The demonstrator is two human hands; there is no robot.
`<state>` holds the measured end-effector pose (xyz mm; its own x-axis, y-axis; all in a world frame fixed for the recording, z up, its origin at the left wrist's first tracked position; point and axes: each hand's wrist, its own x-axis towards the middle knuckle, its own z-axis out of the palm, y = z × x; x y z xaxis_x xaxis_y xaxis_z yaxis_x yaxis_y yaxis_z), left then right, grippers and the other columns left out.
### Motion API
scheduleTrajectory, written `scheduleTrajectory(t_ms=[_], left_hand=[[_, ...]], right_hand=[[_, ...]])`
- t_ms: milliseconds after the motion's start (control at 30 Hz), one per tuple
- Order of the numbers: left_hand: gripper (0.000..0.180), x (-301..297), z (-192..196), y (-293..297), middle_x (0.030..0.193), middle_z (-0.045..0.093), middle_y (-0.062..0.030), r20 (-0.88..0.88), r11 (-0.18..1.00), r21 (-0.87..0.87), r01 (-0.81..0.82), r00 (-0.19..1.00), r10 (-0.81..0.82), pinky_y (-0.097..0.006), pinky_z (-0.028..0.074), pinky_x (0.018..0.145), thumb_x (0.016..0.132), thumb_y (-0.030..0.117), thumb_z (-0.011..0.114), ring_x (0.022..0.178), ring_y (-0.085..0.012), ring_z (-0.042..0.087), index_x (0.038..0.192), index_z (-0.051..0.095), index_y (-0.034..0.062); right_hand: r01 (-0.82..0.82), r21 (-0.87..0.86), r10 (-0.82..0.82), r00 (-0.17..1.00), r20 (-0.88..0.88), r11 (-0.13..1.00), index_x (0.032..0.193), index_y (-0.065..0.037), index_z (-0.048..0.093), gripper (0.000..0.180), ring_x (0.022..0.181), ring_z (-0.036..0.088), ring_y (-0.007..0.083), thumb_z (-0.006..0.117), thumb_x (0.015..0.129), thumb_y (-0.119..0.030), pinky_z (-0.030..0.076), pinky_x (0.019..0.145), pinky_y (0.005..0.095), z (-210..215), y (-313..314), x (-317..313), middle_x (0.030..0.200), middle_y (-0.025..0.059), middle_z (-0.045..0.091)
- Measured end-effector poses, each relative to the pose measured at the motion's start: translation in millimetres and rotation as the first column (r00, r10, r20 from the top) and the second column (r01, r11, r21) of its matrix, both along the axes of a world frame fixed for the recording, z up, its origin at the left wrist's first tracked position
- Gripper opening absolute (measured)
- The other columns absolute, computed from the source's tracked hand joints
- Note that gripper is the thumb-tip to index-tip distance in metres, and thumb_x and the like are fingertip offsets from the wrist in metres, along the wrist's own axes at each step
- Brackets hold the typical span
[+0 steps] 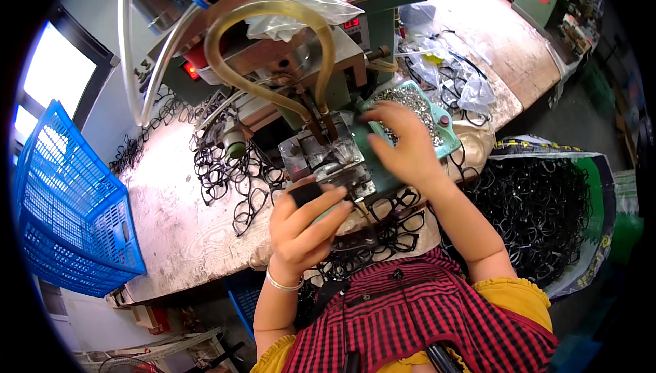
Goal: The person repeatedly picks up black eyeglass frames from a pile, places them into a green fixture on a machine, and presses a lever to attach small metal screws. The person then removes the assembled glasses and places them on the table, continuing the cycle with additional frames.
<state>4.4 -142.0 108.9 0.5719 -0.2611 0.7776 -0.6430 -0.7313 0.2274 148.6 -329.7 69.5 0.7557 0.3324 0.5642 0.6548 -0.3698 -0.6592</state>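
My left hand [304, 226], with a black band on one finger, is at the near left side of a metal clamping fixture [331, 158]. Its fingers curl together towards the fixture's front; whatever they grip is hidden. My right hand [404, 146] hovers at the fixture's right, over the near left part of a teal tray [447, 142] of small metal parts [418, 105]. Its thumb and fingers are apart, slightly blurred, with nothing visible between them. Two copper-coloured electrode arms [322, 127] of a bench machine reach down onto the fixture. Black eyeglass frames [403, 223] lie below the fixture.
More black frames [236, 168] are heaped on the worktable [171, 236] to the left. A blue plastic basket [75, 209] stands at the far left. On the right, a large sack [598, 236] holds many frames. A yellowish hose [215, 38] loops above the fixture.
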Motion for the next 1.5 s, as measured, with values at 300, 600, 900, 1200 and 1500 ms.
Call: scheduleTrajectory(t_ms=[300,600,900,1200,1500], left_hand=[[0.031,10,7,3,0.108,0.072,-0.0055,-0.139,0.994,0.040,0.099,0.986,-0.093,-0.047,0.054,0.091,0.070,0.004,0.074,0.090,-0.0284,0.065,0.101,0.074,0.0101],[0.029,-40,-20,13,0.118,0.071,-0.0156,-0.048,0.974,0.061,-0.218,0.974,0.221,-0.048,0.044,0.107,0.080,0.003,0.071,0.113,-0.0339,0.066,0.109,0.072,0.0048],[0.006,-100,-11,129,0.118,0.069,-0.0123,-0.165,0.487,-0.019,-0.873,0.484,0.860,-0.042,0.043,0.100,0.085,0.001,0.071,0.110,-0.0294,0.062,0.090,0.072,0.0037],[0.017,-55,-147,165,0.117,0.066,-0.0202,-0.471,0.475,0.214,-0.853,0.336,0.816,-0.047,0.041,0.101,0.076,0.008,0.074,0.116,-0.0406,0.056,0.090,0.065,0.0036],[0.022,-51,-72,141,0.106,0.072,-0.0140,-0.390,0.440,-0.661,-0.607,0.780,0.490,-0.029,0.054,0.089,0.106,0.014,0.052,0.093,-0.0155,0.068,0.099,0.063,-0.0037]], right_hand=[[0.236,-0.207,-0.202,0.964,0.174,0.949,0.095,-0.011,0.071,0.019,0.129,0.051,0.0392,0.075,0.077,-0.015,0.045,0.103,0.0472,-69,-46,40,0.127,0.0197,0.061],[0.154,-0.021,-0.145,0.965,0.219,0.988,0.093,-0.005,0.073,0.008,0.102,0.067,0.0272,0.069,0.086,-0.008,0.053,0.084,0.0348,-58,-38,53,0.107,0.0091,0.073],[0.367,0.578,-0.109,0.896,-0.431,0.729,0.109,-0.001,0.072,0.016,0.094,0.064,0.0114,0.065,0.095,-0.007,0.048,0.087,0.0242,-83,-31,37,0.103,0.0045,0.071],[0.325,0.367,-0.241,0.936,-0.257,0.872,0.099,-0.003,0.074,0.015,0.093,0.068,0.0195,0.071,0.085,-0.002,0.050,0.087,0.0297,-50,-19,15,0.097,0.0087,0.073],[0.274,0.179,-0.256,0.960,-0.113,0.945,0.096,-0.003,0.075,0.017,0.091,0.067,0.0259,0.071,0.081,0.002,0.050,0.084,0.0341,-36,-64,-25,0.094,0.0112,0.071]])
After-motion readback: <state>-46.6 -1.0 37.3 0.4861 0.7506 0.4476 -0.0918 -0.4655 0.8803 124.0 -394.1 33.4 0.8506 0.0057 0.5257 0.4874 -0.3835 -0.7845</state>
